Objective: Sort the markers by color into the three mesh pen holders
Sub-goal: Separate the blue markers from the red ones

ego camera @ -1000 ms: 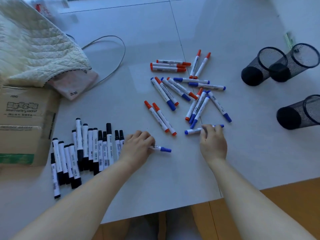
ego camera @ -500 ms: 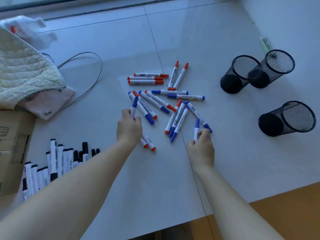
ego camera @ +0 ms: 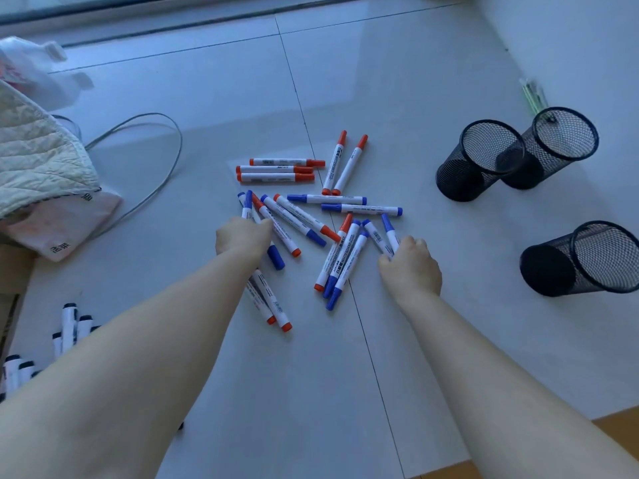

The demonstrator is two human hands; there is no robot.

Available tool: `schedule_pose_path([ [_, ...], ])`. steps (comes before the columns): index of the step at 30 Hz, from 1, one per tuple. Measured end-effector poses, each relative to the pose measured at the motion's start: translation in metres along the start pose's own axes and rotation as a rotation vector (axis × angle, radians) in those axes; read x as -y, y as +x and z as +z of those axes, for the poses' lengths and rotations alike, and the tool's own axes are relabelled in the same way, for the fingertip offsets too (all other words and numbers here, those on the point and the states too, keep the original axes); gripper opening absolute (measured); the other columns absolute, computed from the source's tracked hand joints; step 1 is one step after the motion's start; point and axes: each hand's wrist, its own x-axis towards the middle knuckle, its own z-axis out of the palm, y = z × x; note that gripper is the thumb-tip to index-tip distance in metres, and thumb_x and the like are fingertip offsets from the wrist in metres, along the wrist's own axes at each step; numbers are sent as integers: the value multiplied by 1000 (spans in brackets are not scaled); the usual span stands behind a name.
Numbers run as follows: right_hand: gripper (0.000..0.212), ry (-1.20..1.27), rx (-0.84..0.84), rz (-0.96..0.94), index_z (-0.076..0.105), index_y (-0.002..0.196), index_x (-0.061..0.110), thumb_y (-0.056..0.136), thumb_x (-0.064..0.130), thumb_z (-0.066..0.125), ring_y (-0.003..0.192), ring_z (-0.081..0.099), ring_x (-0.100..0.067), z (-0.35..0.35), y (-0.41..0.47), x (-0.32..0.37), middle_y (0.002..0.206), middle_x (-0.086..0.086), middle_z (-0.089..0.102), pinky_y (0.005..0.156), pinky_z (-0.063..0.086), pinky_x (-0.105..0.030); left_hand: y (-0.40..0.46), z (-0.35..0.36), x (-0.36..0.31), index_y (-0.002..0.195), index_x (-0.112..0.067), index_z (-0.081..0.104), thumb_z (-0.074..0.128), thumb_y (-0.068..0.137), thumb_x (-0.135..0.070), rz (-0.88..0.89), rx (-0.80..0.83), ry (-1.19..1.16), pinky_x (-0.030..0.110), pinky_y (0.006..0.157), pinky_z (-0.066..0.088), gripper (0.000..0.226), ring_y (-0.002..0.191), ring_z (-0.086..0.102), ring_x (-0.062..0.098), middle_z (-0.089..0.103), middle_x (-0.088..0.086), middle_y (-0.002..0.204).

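Markers (ego camera: 340,177) white-barrelled, caps red or blue; pen holders (ego camera: 479,160) black mesh; quilted cloth (ego camera: 38,160) cream.

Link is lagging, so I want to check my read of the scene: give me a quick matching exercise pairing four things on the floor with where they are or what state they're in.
Column one:
1. three black mesh pen holders
2. black-capped white markers
3. left hand
4. three parallel red-capped white markers

Column two:
A. lying side by side at the far edge of the pile
B. empty, standing at the right
C. grips a blue-capped white marker
D. grouped at the near left edge

Pairs: 1-B, 2-D, 3-C, 4-A
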Motion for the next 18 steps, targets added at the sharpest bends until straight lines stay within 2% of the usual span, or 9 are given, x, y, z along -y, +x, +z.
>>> schedule_pose_path([
  [3,24,27,-10,40,51,99,4,83,21,51,78,49,-30,2,1,-1,99,-11,54,64,34,-30,2,-1,0,69,-13,46,47,84,-44,-2,-22,-5,24,46,37,34,56,51,21,49,5,68],
  [6,18,169,15,129,44,89,9,82,23,51,70,48,-28,5,-2,6,80,-4,49,61,39,-31,0,-6,-3,67,-13,45,46,83,-47,-11,-49,-38,25,45,35,37,54,49,20,48,5,67],
  [8,17,317,41,192,42,89,12,84,26,51,66,50,-25,8,-8,15,72,0,45,59,46,-33,-2,-9,-4,78,-10,51,48,83,-46,63,-108,-37,27,50,39,36,60,51,24,50,7,72],
  [11,18,347,-4,163,41,87,14,86,29,51,62,47,-21,21,-18,28,74,0,48,52,35,-28,-6,-5,-7,95,-12,52,53,85,-36,275,-81,34,34,62,49,26,74,53,29,54,9,84],
  [14,26,368,-23,173,40,88,14,88,37,52,68,49,-25,31,-24,37,78,-2,51,58,35,-29,-11,0,-14,102,-16,53,56,87,-42,385,-66,62,30,56,43,31,72,53,24,58,7,86],
  [16,35,335,-29,173,37,89,15,87,45,54,68,49,-25,35,-25,40,78,-1,50,57,35,-29,-13,2,-18,108,-18,53,58,86,-48,387,-60,76,26,50,36,38,72,53,21,58,5,87],
  [18,41,288,-39,166,35,88,17,84,51,56,67,47,-24,36,-25,42,78,0,49,54,32,-27,-13,5,-20,112,-20,51,60,84,-48,357,-43,72,26,50,37,40,74,53,22,58,6,89],
])
